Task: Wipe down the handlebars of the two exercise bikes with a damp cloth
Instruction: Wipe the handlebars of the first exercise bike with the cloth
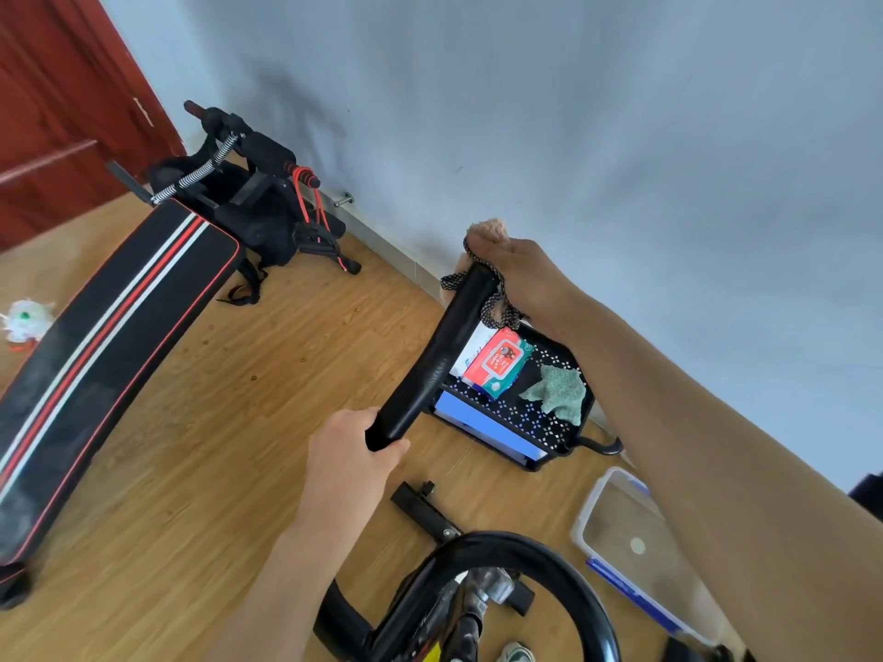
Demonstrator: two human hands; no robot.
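Observation:
A black padded handlebar (432, 360) of an exercise bike rises diagonally through the middle of the view. My left hand (351, 463) grips its lower part. At the bar's upper end my right hand (523, 284) holds a peach cloth with dark netted trim (485, 231), pressed around the tip. The bike's curved black bar (564, 566) and frame show at the bottom. No second bike is in view.
A black perforated cart tray (549, 413) below the bar holds a wipes pack (499, 363) and a green cloth (559, 391). A clear plastic container (626, 542) lies on the wooden floor at right. A black-and-red sit-up bench (110, 341) stretches along the left, near a red door.

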